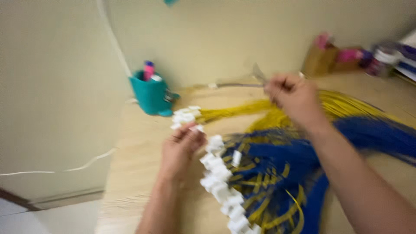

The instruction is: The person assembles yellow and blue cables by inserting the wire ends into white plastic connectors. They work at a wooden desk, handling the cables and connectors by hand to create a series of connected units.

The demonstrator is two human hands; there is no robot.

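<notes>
I see one pale wooden table (143, 173) w/ two big wire bundles on it: one blue wire bundle (303, 160) and one yellow wire bundle (346, 106), mixed where they overlap. One long row of white plastic connectors (219, 177) runs along the bundle ends, too blurred to count, cut off at bottom edge. My left hand (180, 151) is curled, fingertips pinching a connector at the row's top. My right hand (294, 97) is closed on a thin metal tool (259, 73), shape unclear. One teal cup-like holder (151, 93) stands near the wall; clutter at far right is blurred.
</notes>
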